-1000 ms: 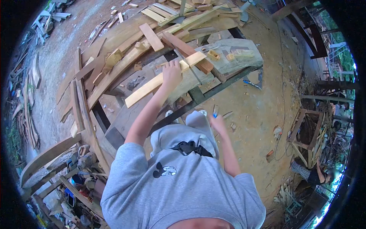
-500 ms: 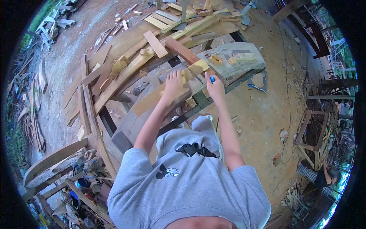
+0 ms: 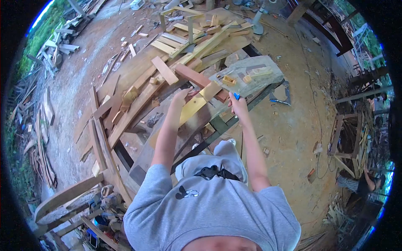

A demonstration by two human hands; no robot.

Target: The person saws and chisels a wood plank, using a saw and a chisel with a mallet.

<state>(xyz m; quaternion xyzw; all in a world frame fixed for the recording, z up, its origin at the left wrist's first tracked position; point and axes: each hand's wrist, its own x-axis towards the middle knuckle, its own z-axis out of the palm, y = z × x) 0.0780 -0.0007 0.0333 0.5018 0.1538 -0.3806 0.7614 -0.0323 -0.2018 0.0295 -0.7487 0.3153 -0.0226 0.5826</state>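
Note:
My left hand (image 3: 181, 97) is at the far edge of a yellowish wooden board (image 3: 194, 107), fingers curled against it. The board lies slantwise over the grey workbench (image 3: 251, 62), its near end blurred. A thin dark line, perhaps a blade or a marking, crosses the board close to its tan end (image 3: 211, 88). My right hand (image 3: 238, 106) is closed around a slim pen-like tool with a blue end (image 3: 237, 96), just right of the board. A reddish wooden beam (image 3: 194, 76) runs beneath the board's far end.
Small yellow wooden blocks (image 3: 228, 80) sit on the bench's right part. Beyond it are stacked planks (image 3: 167, 44) and a loose short plank (image 3: 164, 70). A dark panel with a blue-edged item (image 3: 279, 100) lies on the dirt floor. Another person (image 3: 364, 184) is at far right.
My left hand has shifted from lying flat on the board to its far edge, and the board has moved. My right hand has drawn slightly back from the board. The view has shifted.

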